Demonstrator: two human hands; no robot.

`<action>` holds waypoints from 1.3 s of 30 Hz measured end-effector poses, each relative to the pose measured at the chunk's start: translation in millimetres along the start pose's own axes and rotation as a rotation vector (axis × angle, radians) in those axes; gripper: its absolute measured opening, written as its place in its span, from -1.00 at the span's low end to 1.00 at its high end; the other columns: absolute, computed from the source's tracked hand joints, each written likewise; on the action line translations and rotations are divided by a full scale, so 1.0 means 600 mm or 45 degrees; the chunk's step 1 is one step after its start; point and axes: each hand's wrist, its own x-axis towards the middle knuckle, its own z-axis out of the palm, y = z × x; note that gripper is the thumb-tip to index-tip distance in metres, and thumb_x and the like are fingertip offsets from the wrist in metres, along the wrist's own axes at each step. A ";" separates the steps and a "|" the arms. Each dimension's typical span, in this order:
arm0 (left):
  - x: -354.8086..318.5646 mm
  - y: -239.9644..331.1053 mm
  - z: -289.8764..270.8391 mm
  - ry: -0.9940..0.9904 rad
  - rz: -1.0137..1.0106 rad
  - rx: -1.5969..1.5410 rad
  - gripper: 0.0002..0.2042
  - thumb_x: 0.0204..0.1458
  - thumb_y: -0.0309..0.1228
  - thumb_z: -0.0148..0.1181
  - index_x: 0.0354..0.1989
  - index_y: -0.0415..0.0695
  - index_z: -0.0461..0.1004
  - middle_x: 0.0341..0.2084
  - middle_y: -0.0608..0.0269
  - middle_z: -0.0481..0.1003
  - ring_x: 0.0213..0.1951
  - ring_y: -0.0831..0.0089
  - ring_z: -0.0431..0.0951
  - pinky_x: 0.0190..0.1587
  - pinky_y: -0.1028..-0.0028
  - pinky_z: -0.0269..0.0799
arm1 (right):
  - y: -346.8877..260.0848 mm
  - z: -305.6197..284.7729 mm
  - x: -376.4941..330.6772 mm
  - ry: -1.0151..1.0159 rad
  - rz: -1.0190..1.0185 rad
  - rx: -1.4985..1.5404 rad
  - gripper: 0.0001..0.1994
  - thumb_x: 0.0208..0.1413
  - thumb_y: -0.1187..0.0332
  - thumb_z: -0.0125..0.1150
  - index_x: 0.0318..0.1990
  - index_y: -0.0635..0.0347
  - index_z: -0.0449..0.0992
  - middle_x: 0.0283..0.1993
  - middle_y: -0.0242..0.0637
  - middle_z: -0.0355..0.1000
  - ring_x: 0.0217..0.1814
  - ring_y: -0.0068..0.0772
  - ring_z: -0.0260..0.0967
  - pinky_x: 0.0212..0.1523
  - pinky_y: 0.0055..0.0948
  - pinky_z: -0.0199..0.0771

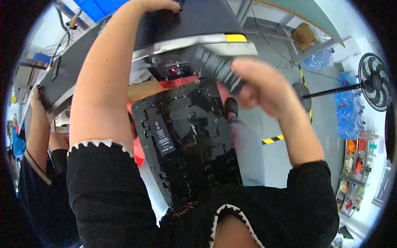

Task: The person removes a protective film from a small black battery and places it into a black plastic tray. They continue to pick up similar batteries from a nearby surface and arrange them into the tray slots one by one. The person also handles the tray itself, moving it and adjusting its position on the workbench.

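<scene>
Grips a blurred dark oblong piece [221, 68] in the right hand [264, 84], near the far right corner of the black panel [198, 153]. Holds the left hand [159, 5] over the dark worktop [200, 22] beyond the panel; cannot tell its grip.

Place: a workshop or factory floor
Worktop [202, 20]: long, black, pale-edged, with a co-worker's hand [36, 96] further along
Floor [289, 167]: grey, marked with yellow-and-black striped tape [273, 139]
Fan [374, 82]: black, on a pole (hardly parlour furniture)
Shelves [351, 178]: open, crowded with mixed goods, near blue plastic bags [347, 109]
</scene>
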 end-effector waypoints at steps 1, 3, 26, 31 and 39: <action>0.010 -0.005 0.005 0.095 0.091 0.073 -0.19 -0.30 -0.09 0.33 0.23 -0.13 0.26 0.06 -0.10 0.38 0.10 0.14 0.36 0.16 0.32 0.23 | 0.034 0.000 -0.011 -0.133 0.139 -0.003 -0.75 0.18 0.16 0.10 -0.20 0.16 0.43 -0.54 -0.49 0.32 -0.65 -0.71 0.20 -0.69 -0.67 0.13; 0.007 0.037 0.018 0.205 -0.008 0.168 -0.17 -0.32 -0.06 0.34 0.20 -0.20 0.27 0.05 -0.14 0.38 0.10 0.10 0.36 0.15 0.30 0.25 | 0.095 0.016 -0.029 -0.113 0.326 0.010 -0.78 0.18 0.19 0.11 -0.20 0.16 0.43 -0.47 -0.44 0.40 -0.57 -0.70 0.30 -0.65 -0.69 0.20; -0.328 0.186 0.367 0.481 0.155 0.229 -0.19 -0.34 -0.09 0.37 0.14 -0.26 0.28 0.04 -0.08 0.30 0.13 0.03 0.28 0.20 0.12 0.12 | 0.172 0.025 -0.062 0.705 -0.654 -0.651 -0.80 0.16 0.40 0.08 -0.12 0.31 0.49 -0.43 -0.32 0.48 -0.41 -0.60 0.40 -0.34 -0.56 0.40; -0.336 0.162 0.401 0.397 0.150 0.535 -0.25 -0.14 -0.04 0.27 0.21 -0.19 0.23 0.23 -0.08 0.16 0.31 0.04 0.06 0.30 -0.03 -0.10 | 0.115 0.003 -0.069 0.642 -0.670 -0.646 -0.78 0.18 0.37 0.10 -0.11 0.32 0.49 -0.40 -0.37 0.47 -0.44 -0.66 0.33 -0.39 -0.63 0.36; -0.428 0.135 0.406 0.395 0.004 0.337 -0.39 -0.01 -0.22 0.20 0.19 -0.25 0.23 0.26 -0.26 0.04 0.31 -0.09 0.03 0.31 0.01 -0.05 | -0.080 -0.042 0.187 0.782 -1.135 -1.199 -0.58 0.05 0.06 0.18 -0.19 0.31 0.54 -0.19 0.12 0.47 -0.11 -0.06 0.46 -0.08 -0.25 0.42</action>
